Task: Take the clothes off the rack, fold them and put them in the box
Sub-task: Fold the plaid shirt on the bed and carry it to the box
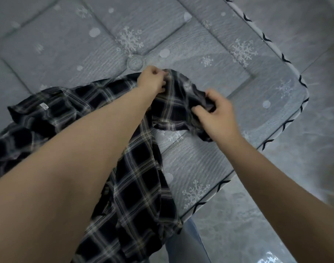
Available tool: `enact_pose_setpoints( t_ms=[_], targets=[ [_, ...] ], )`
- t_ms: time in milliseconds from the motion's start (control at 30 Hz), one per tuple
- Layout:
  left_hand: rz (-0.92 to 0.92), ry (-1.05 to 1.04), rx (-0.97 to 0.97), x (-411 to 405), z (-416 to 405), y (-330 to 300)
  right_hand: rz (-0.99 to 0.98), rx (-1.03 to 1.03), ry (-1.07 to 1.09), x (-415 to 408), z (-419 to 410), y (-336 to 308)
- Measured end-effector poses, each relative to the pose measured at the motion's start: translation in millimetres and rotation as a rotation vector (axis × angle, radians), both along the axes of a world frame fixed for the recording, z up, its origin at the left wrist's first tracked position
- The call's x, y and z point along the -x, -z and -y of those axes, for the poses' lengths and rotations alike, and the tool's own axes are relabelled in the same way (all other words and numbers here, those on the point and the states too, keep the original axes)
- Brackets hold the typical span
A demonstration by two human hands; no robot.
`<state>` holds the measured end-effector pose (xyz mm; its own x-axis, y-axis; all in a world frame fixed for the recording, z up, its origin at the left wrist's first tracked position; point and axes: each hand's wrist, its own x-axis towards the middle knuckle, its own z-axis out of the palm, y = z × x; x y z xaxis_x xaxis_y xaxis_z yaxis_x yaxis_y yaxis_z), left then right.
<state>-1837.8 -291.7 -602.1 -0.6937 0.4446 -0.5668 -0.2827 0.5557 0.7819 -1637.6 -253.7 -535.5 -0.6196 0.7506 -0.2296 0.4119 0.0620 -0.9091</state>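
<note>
A dark plaid shirt (135, 168) with cream lines lies spread over the corner of a grey quilted mattress (209, 54), part of it hanging off the near edge. My left hand (152, 80) pinches the far edge of the shirt's bunched end. My right hand (217, 112) grips the same bunched end on its right side, fingers curled into the cloth. A small white label (44, 106) shows on the shirt at the left. No rack or box is in view.
The mattress has snowflake patterns and a piped edge with black stitches (284, 57) that curves around its right corner. Grey marbled floor (304, 177) lies beyond that edge to the right and below. A leg in blue jeans (187, 243) stands at the near edge.
</note>
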Motion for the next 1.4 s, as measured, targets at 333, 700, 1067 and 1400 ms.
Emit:
enact_pose_setpoints(
  t_ms=[333, 700, 1067, 1400],
  targets=[
    [0.56, 0.197, 0.304, -10, 175, -37, -0.017, -0.133, -0.729, -1, 190, 15],
    [0.529, -0.285, 0.149, -16, 353, -14, 0.152, -0.119, -0.968, -29, 341, 42],
    [0.073, -0.095, 0.311, -57, 462, 28, 0.374, -0.213, -0.955, -30, 404, 70],
    [-0.281, 0.449, 0.399, -95, 484, 30, 0.566, -0.16, -0.678, 29, 383, 74]
  ],
)
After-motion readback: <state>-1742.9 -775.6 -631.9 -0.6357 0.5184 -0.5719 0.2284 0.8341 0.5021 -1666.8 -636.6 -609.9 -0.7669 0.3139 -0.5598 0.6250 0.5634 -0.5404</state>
